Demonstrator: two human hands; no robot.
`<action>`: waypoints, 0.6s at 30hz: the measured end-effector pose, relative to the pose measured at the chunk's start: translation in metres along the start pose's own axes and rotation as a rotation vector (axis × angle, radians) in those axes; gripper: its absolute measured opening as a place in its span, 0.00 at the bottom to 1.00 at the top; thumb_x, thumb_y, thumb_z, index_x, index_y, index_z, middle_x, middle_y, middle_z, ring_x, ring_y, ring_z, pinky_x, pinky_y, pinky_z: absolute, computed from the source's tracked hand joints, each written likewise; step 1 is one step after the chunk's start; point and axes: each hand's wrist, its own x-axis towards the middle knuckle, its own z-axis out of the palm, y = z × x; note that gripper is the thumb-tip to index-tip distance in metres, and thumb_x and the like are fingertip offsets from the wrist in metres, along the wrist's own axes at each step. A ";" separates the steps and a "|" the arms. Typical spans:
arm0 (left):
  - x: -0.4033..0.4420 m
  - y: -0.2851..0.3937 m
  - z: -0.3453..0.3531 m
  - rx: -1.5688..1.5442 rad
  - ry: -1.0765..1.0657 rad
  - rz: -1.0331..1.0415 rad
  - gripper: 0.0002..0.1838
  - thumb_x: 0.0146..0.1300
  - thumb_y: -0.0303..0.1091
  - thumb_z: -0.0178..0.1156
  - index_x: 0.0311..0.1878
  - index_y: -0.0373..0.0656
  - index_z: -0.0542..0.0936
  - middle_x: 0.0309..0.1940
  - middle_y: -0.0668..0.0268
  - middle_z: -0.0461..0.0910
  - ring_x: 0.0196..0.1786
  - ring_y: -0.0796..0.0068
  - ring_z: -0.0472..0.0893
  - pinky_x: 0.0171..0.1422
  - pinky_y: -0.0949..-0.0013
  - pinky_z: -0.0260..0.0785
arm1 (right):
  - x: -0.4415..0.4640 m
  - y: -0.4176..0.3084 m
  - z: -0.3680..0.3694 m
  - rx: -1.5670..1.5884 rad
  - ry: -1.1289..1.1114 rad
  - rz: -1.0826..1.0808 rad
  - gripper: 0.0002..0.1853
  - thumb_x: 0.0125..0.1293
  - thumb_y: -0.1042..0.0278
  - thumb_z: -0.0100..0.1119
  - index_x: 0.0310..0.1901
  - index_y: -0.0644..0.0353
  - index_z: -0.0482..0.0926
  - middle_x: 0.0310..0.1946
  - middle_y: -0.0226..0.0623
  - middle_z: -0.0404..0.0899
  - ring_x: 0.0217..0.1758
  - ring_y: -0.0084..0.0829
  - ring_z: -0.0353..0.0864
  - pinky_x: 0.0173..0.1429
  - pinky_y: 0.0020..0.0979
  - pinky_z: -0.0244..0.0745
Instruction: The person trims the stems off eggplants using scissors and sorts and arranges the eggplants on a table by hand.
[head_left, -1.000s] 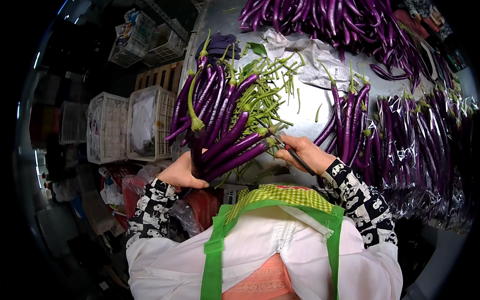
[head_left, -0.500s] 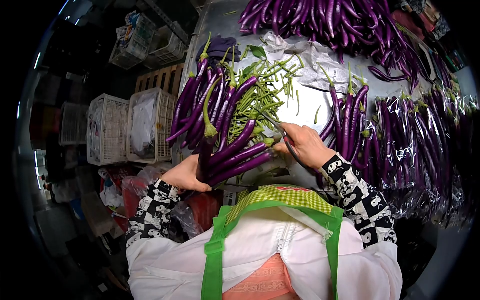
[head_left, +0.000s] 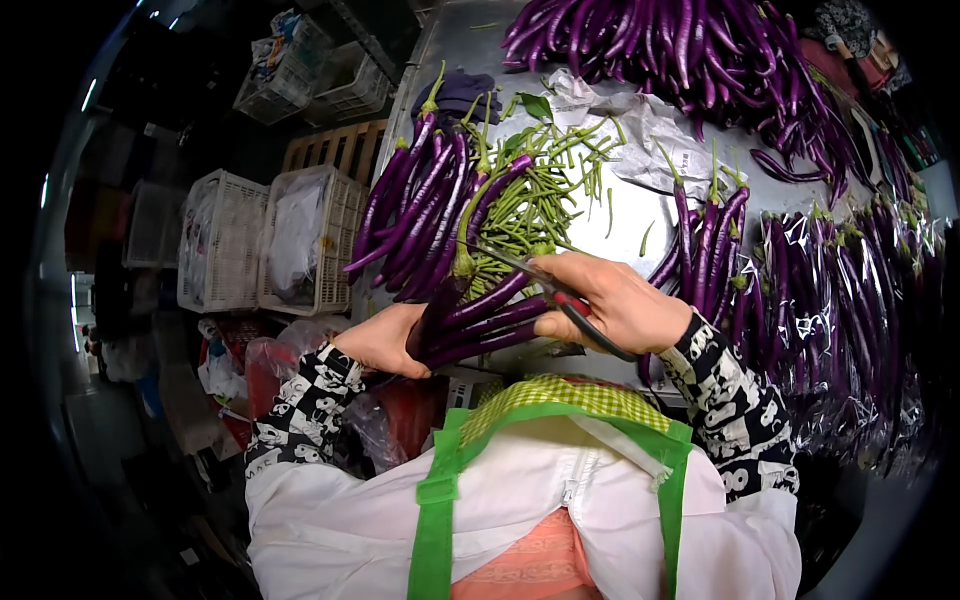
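Note:
My left hand (head_left: 385,340) is wrapped round the lower ends of several purple eggplants (head_left: 485,318), their stem ends fanned toward the right. One of them points up with a long green stem. In my right hand (head_left: 615,305) are scissors (head_left: 575,305) with red and black handles, the blades reaching left over the stem ends near the long stem. Just beyond lies a heap of cut green stems (head_left: 525,205). Loose eggplants (head_left: 420,210) with stems lie on the metal table (head_left: 625,235), beyond my left hand.
A big eggplant pile (head_left: 680,50) lies at the back, near crumpled paper (head_left: 650,135) and a dark cloth (head_left: 462,95). Plastic-wrapped eggplants (head_left: 830,310) are at right, beside a small unwrapped group (head_left: 710,240). White crates (head_left: 225,240) stand left. Another person's patterned sleeve (head_left: 848,22) shows top right.
The scissors and my right hand have moved left over the held bunch, toward the long-stemmed eggplant. The whole view has shifted slightly.

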 end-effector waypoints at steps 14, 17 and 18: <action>0.001 -0.004 -0.009 0.228 -0.088 -0.035 0.40 0.40 0.22 0.71 0.62 0.34 0.70 0.54 0.64 0.78 0.56 0.75 0.74 0.65 0.67 0.65 | 0.012 0.004 -0.012 0.396 -0.301 0.105 0.32 0.65 0.43 0.62 0.57 0.65 0.75 0.29 0.31 0.76 0.33 0.21 0.73 0.36 0.29 0.71; 0.002 -0.007 -0.007 0.158 -0.076 -0.034 0.40 0.40 0.21 0.70 0.62 0.34 0.69 0.53 0.65 0.77 0.56 0.76 0.74 0.65 0.68 0.65 | 0.011 0.006 -0.011 0.163 -0.180 0.034 0.23 0.66 0.53 0.64 0.53 0.63 0.77 0.16 0.32 0.69 0.19 0.23 0.66 0.26 0.31 0.64; 0.003 -0.013 -0.007 0.132 -0.041 0.011 0.39 0.39 0.24 0.71 0.61 0.35 0.71 0.49 0.63 0.79 0.52 0.75 0.75 0.62 0.68 0.66 | 0.009 0.011 -0.012 0.009 -0.006 0.007 0.23 0.65 0.51 0.64 0.51 0.63 0.78 0.18 0.38 0.73 0.21 0.33 0.72 0.28 0.34 0.67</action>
